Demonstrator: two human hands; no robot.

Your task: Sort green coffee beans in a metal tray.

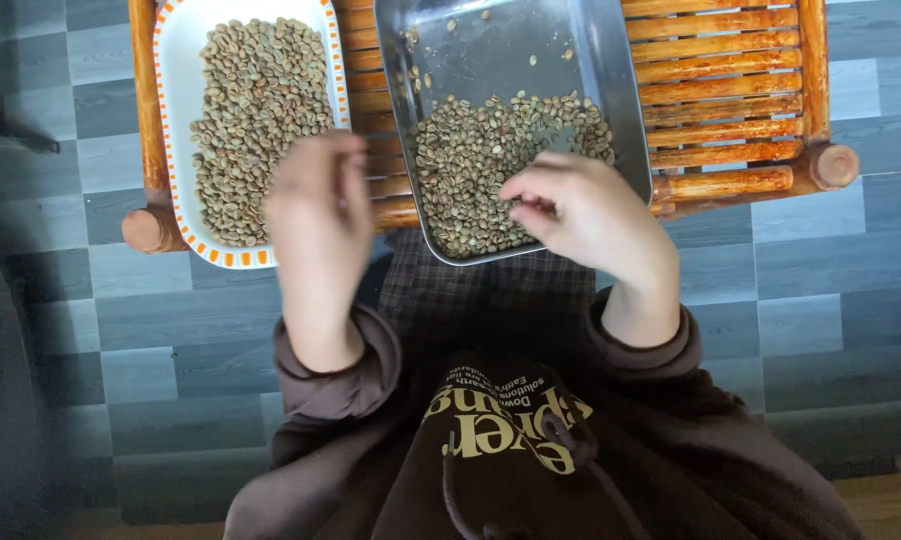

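Observation:
A white tray (pixel 171 120) with an orange patterned rim holds a heap of pale green coffee beans (pixel 261 110). Beside it, a metal tray (pixel 511 50) holds more of the same beans (pixel 471 170), piled toward its near end. My left hand (pixel 316 200) is blurred and hovers between the two trays, fingers loosely curled; whether it holds anything is unclear. My right hand (pixel 591 215) rests over the metal tray's near right corner, fingertips pinched together among the beans.
Both trays sit on a low wooden slatted table (pixel 721 90) with round posts at its corners. Grey plank flooring (pixel 831 280) surrounds it. My lap in checked trousers and a brown hooded top fill the lower middle.

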